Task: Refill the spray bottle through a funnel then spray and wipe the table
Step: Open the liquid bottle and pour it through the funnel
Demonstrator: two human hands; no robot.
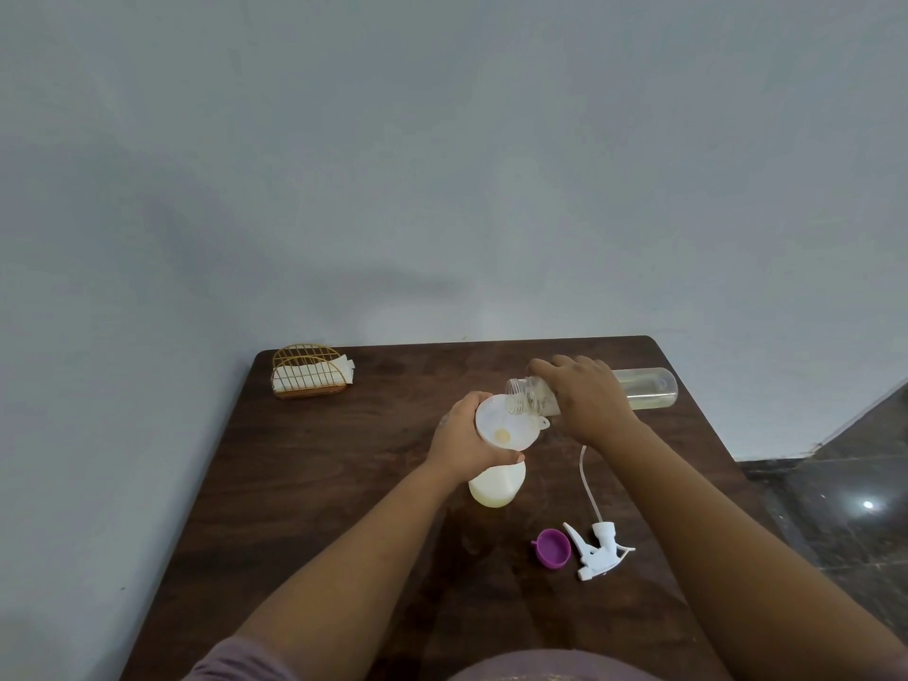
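Right now the spray bottle (496, 486) stands mid-table with the funnel (506, 425) seated in its neck, my left hand (464, 442) curled round neck and funnel to steady them. My right hand (587, 400) grips the clear refill bottle (643, 388), tipped nearly flat, mouth over the funnel; a little yellowish liquid sits in the funnel's throat. So refilling is underway. The spray head (597, 550) and purple cap (553, 547) lie nearer me, unattached. Spraying and wiping remain; the napkin holder (309, 378) waits at the far left corner.
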